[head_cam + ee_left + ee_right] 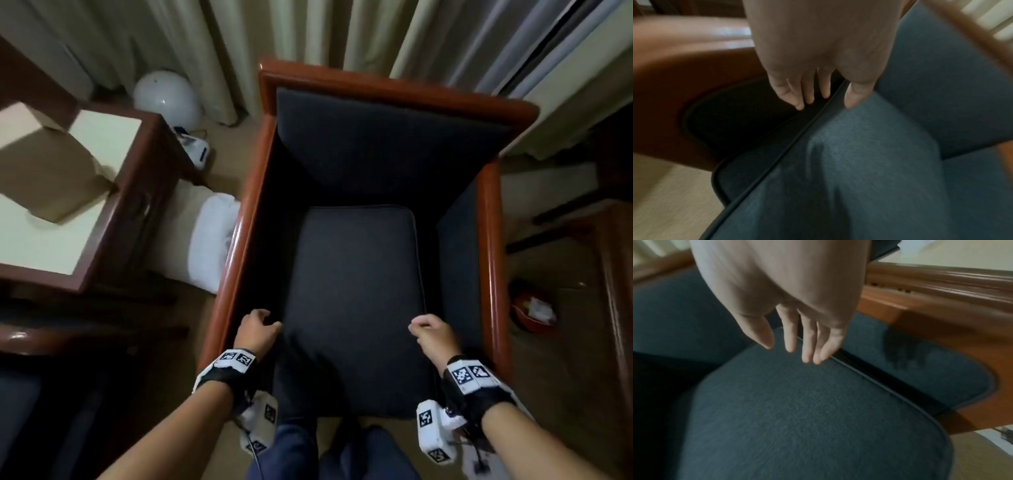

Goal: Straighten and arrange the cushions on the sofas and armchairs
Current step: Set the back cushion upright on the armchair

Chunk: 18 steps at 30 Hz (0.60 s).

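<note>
A wooden-framed armchair (493, 240) holds a dark blue-grey seat cushion (352, 291) and a matching back cushion (376, 144). My left hand (258, 325) is at the cushion's front left edge. In the left wrist view the left hand (826, 105) has its thumb on the cushion top (859, 162) and its fingers (807, 97) reaching down past the piped edge, not closed round it. My right hand (428, 329) is at the front right edge. In the right wrist view the right hand (791, 352) hangs relaxed just over the cushion (797, 402), holding nothing.
A side table (113, 240) with a cardboard box (51, 171) stands to the left. A white bundle (209, 240) lies between it and the chair. A white globe (168, 99) sits by the curtains (308, 34). A red bowl (534, 311) is on the floor at right.
</note>
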{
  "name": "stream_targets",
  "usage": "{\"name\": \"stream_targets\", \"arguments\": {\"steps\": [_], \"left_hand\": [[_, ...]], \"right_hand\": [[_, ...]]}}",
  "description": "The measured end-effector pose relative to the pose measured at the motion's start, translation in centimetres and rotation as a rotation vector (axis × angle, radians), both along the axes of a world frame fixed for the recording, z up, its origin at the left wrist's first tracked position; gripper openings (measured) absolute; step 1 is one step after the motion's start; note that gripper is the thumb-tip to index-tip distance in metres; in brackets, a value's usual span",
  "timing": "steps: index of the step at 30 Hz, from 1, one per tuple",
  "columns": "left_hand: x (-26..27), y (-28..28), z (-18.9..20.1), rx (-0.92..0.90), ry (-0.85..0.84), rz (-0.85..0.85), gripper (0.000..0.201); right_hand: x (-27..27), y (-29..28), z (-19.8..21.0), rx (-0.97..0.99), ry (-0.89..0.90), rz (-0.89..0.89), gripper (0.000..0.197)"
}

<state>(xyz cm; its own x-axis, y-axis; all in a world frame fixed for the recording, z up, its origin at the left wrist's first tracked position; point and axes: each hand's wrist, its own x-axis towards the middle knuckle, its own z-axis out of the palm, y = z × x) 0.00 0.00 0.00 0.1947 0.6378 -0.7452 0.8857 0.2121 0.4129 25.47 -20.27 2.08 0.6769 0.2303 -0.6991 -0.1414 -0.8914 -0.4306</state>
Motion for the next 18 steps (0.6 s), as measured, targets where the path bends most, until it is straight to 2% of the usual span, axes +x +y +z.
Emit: {"name": "stream_targets", "arguments": {"steps": [1,2,6,11,14,15,18], "left_hand": [[0.2,0.6,-1.4,-0.023,0.009,0.029,0.057],[0.4,1.2,-2.5,-0.054,0.044,0.050,0.064],[1.5,1.7,-6.2,-0.196,0.049,0.137,0.085],[3.0,1.2,-9.9,-0.287,-0.053,0.284,0.100],[3.1,0.8,-11.5,-0.301,-0.050,0.339,0.134],[3.0,0.9,-11.9,-0.310,-0.035,0.346,0.138],[3.3,1.0,-12.5,-0.308,-0.042,0.384,0.131]], "right_hand": [[0.5,0.3,-1.2,-0.008,-0.014,-0.004,0.007],[1.1,0.6,-2.3,-0.045,-0.037,-0.005,0.013],[3.0,1.5,-5.3,-0.131,-0.049,-0.019,0.054],[6.2,2.4,-9.7,-0.098,0.001,-0.147,0.083],[7.4,2.4,-11.9,-0.072,0.098,-0.164,0.088],[7.7,2.5,-12.5,-0.054,0.116,-0.162,0.088],[8.1,2.1,-13.9,-0.053,0.133,-0.149,0.087]]}}
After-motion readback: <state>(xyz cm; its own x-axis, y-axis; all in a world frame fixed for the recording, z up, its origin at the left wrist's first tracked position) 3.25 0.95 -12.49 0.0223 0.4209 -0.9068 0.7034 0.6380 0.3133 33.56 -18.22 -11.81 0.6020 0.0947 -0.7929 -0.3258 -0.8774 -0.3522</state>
